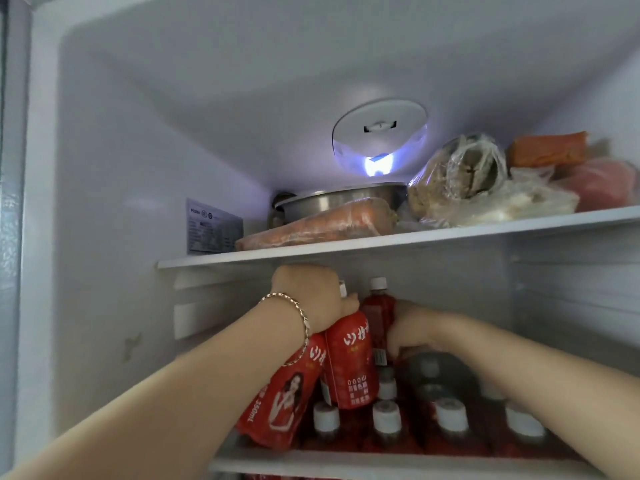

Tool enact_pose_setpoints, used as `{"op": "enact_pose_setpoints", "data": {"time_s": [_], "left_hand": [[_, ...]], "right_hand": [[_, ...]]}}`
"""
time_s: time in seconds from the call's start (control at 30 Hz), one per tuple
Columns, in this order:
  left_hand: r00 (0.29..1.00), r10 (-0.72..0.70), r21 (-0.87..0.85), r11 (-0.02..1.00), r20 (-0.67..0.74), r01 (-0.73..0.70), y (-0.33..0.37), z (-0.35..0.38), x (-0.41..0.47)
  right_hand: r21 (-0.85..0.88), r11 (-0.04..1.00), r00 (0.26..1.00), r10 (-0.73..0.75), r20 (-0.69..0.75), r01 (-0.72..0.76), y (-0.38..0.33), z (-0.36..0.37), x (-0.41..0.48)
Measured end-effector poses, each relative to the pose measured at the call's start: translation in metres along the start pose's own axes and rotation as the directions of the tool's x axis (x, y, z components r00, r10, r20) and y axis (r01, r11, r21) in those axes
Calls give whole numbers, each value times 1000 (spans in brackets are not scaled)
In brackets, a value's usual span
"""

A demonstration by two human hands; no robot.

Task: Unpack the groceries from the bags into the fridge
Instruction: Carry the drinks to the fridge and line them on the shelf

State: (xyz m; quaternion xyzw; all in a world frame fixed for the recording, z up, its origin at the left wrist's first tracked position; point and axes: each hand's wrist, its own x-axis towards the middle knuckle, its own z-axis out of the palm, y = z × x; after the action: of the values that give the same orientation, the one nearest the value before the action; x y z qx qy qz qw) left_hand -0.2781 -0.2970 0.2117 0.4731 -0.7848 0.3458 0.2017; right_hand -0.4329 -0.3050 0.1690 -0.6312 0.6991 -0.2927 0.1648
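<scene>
Left hand [308,296] is gripping two red-labelled plastic drink bottles [348,365] by the necks, long axes tilting, bases hanging below-left of it. Right hand [412,330] is curling round an upright red white-capped bottle [379,306] just right of them.

Upper shelf [381,242] with carrot [322,223], steel pan [343,199], bagged food [460,181]; lower shelf [381,464] of red bottles [450,416] (white-capped)

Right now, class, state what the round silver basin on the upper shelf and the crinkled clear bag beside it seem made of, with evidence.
The round silver basin looks like stainless steel, probably brushed: grey sheen, streaked highlights. The crinkled clear bag looks like thin plastic film: see-through, wrinkled, glinting.
</scene>
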Motion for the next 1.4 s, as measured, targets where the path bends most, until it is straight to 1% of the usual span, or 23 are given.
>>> {"op": "enact_pose_setpoints", "data": {"time_s": [0.03, 0.07, 0.1, 0.17, 0.23, 0.27, 0.33, 0.4, 0.5, 0.57, 0.6, 0.73, 0.83, 0.9, 0.97, 1.0, 1.07, 1.1, 1.13, 1.2, 1.3, 1.33, 1.4], "left_hand": [[1000, -6, 5, 1000, -6, 6, 0, 0, 0], [1000, -8, 13, 1000, -12, 8, 1, 0, 0], [1000, -6, 21, 1000, -22, 6, 2, 0, 0], [998, 3, 18, 1000, -59, -2, 6, -1, -1], [996, 3, 9, 1000, -90, -2, 6, -4, -4], [994, -4, 2, 1000, -107, 4, 3, -5, -5], [989, -48, -68, 997, -139, 38, -6, -5, -8], [981, -107, -183, 980, -165, 76, -15, -3, -14], [958, -209, -326, 935, -195, 137, -21, 7, -19], [933, -298, -441, 878, -204, 184, -22, 12, -20], [921, -326, -459, 865, -213, 201, -22, 13, -20], [910, -318, -315, 921, -266, 230, -13, 11, -21], [905, -338, -297, 919, -259, 258, -7, 12, -34], [921, -294, -241, 942, -257, 233, -3, 18, -48], [954, -232, -189, 962, -189, 196, 1, 24, -62], [965, -216, -204, 962, -148, 184, 1, 25, -67], [978, -204, -302, 936, -50, 180, 0, 26, -73], [979, -203, -363, 912, 5, 191, -2, 26, -74], [979, -198, -407, 891, 52, 202, -3, 25, -75], [978, -175, -405, 891, 111, 205, -4, 24, -77], [979, -150, -246, 952, 140, 181, -5, 22, -79], [977, -144, -214, 961, 155, 176, -6, 23, -77], [968, -136, -235, 954, 211, 186, -10, 28, -70]], "right_hand": [[-17, 996, 994, -84, 64, 86, -4, -2, -8], [41, 985, 978, -174, 115, 170, -7, -1, -14], [118, 965, 960, -250, 127, 235, -11, 2, -21], [210, 921, 941, -338, 12, 328, -19, 13, -28], [262, 893, 930, -349, -114, 367, -22, 24, -27], [277, 889, 930, -336, -147, 365, -22, 28, -26], [333, 888, 943, -260, -207, 318, -14, 32, -25], [366, 889, 937, -161, -309, 274, -5, 29, -26], [301, 927, 866, -46, -498, 222, 5, 16, -31], [266, 946, 838, -10, -545, 184, 12, 6, -32], [254, 955, 838, 15, -546, 149, 17, 2, -30], [227, 974, 837, 125, -533, -1, 40, -4, -8], [201, 980, 879, 94, -467, 2, 46, -6, 9], [132, 991, 894, 77, -441, -20, 45, -7, 17], [-7, 995, 879, 86, -470, -101, 42, -8, 23], [-90, 983, 867, 99, -488, -163, 40, -9, 25], [-252, 915, 855, 158, -495, -314, 33, -11, 23], [-300, 881, 857, 194, -477, -366, 28, -9, 22], [-311, 867, 862, 222, -455, -388, 24, -7, 22], [-240, 895, 870, 253, -424, -377, 19, 1, 26], [-81, 944, 862, 256, -438, -321, 25, 14, 35], [-69, 943, 858, 263, -441, -325, 27, 16, 35], [-118, 930, 862, 266, -431, -347, 27, 17, 30]]}}
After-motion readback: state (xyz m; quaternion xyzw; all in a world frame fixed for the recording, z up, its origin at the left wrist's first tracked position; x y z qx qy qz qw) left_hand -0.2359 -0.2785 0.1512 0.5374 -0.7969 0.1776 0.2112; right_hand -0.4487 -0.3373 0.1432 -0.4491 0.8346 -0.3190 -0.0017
